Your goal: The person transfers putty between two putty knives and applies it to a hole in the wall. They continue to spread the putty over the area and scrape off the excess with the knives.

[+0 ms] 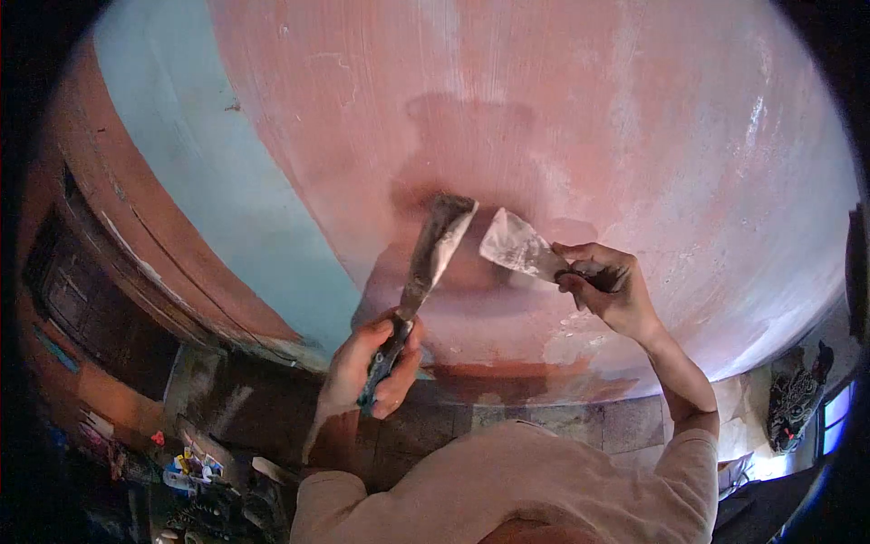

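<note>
My left hand (373, 364) is closed around the dark handle of a putty knife (433, 252), its blade pointing up and bearing a whitish paste along the right edge. In my right hand (605, 288) is a second putty knife (524, 247), gripped by its dark handle between thumb and fingers. Its broad blade is smeared white and points left toward the first blade, with a small gap between the two. Both blades are in front of the pink wall (544, 109), where my shadow falls.
A light blue band (245, 199) runs down the wall on the left, beside a brown door (100, 299). Tiled floor (435, 435) lies below. A container of small colourful items (192, 471) stands lower left; a dark patterned object (799, 399) is at the right.
</note>
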Demonstrator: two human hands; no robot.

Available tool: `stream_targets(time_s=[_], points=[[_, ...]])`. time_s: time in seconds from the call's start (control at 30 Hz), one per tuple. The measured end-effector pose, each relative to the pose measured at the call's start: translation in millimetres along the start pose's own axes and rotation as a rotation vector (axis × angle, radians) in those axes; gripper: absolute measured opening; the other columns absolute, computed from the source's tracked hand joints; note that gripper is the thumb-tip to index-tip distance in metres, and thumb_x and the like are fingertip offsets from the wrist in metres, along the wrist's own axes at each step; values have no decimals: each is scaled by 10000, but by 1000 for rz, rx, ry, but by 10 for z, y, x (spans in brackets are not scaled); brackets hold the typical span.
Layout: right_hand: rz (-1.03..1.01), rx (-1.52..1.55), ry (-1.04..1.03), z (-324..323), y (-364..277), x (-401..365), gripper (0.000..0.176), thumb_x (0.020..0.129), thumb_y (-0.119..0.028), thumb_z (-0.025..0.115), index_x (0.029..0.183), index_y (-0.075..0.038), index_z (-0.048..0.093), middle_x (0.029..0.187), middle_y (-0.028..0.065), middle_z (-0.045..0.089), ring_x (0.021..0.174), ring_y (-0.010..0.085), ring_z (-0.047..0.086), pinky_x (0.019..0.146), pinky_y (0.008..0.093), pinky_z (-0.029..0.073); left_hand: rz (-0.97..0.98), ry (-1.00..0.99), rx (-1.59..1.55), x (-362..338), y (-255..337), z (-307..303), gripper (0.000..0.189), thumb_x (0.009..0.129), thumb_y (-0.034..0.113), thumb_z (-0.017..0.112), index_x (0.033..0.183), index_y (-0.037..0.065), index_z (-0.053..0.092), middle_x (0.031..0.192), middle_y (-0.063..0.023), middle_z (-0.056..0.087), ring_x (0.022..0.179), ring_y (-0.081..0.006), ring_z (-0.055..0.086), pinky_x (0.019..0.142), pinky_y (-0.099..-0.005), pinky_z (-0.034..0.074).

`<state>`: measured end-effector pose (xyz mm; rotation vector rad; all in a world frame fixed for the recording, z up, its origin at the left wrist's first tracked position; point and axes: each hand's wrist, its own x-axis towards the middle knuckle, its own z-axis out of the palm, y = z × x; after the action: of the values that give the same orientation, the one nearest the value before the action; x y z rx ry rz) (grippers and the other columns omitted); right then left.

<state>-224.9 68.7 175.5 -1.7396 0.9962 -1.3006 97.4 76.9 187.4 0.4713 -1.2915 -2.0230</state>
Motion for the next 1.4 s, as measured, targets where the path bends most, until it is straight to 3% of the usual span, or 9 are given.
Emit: stream_targets(time_s=[0.13, 0.3, 0.5, 0.6, 0.93, 0.97, 1.07, 1.13, 1.4], points=[[-148, 69, 158, 19, -118, -82, 211, 912, 2, 568, 1122, 1, 578, 941, 50, 648, 705, 51, 542, 599, 206, 456, -39, -13, -157, 10, -1, -27, 311, 988, 365, 343, 964, 63, 414, 451, -22, 421, 268, -135, 391, 243, -264, 341], [-706, -365, 351, 187, -179, 90, 394, 761, 173, 581, 1110, -11, 593, 993, 189, 611, 915, 291, 611, 760, 306, 504, -118, -222, -493, 207, -96, -47, 257, 992, 306, 334, 1005, 58, 398, 468, -38, 440, 283, -163, 454, 243, -269, 369], [-800, -855, 353, 311, 21, 145, 733, 595, 120, 612, 1253, -203, 618, 1143, 143, 556, 979, 311, 513, 802, 366, 483, -26, -121, -504, 203, -103, 75, 258, 992, 301, 340, 1011, 50, 393, 452, -32, 413, 276, -160, 441, 238, -266, 370], [-699, -787, 308, 387, 48, 162, 752, 581, 87, 609, 1260, -236, 611, 1175, 142, 527, 1003, 323, 470, 814, 379, 477, -14, -108, -394, 188, -79, 192, 253, 994, 298, 337, 996, 51, 394, 445, -30, 406, 263, -151, 413, 235, -259, 364], [-576, -931, 276, 192, 408, -150, 574, 731, 70, 578, 1246, -182, 598, 1115, 139, 566, 970, 330, 527, 742, 371, 515, 101, 27, -147, 89, -27, 147, 343, 973, 392, 370, 938, 56, 430, 450, -32, 402, 255, -149, 350, 251, -273, 330], [-655, -880, 335, 144, 389, -127, 388, 840, 57, 530, 1192, -74, 626, 975, 142, 624, 837, 239, 580, 670, 315, 504, 87, 85, -148, 87, -13, 177, 326, 979, 380, 370, 919, 67, 438, 443, -27, 419, 250, -136, 348, 232, -270, 307], [-512, -552, 407, -112, 103, -125, 323, 884, 16, 530, 1190, -35, 621, 915, 121, 651, 740, 167, 594, 648, 292, 495, 94, 203, 164, 78, -8, 223, 361, 968, 403, 401, 926, 50, 469, 445, -27, 421, 278, -119, 364, 268, -259, 325], [-81, -664, 153, -435, -447, -113, 294, 882, 17, 553, 1165, -6, 632, 856, 110, 675, 688, 126, 604, 641, 267, 494, 52, 139, 439, 34, 80, 129, 360, 989, 368, 361, 980, 28, 477, 506, -29, 447, 338, -113, 408, 324, -256, 351], [-268, -816, -425, -694, -763, 379, 276, 762, -38, 726, 1036, -23, 702, 859, 138, 705, 707, 181, 676, 597, 293, 519, -346, -19, 875, 28, 388, -9, 281, 1015, 240, 330, 989, 9, 487, 546, -28, 457, 392, -113, 448, 362, -255, 363]])
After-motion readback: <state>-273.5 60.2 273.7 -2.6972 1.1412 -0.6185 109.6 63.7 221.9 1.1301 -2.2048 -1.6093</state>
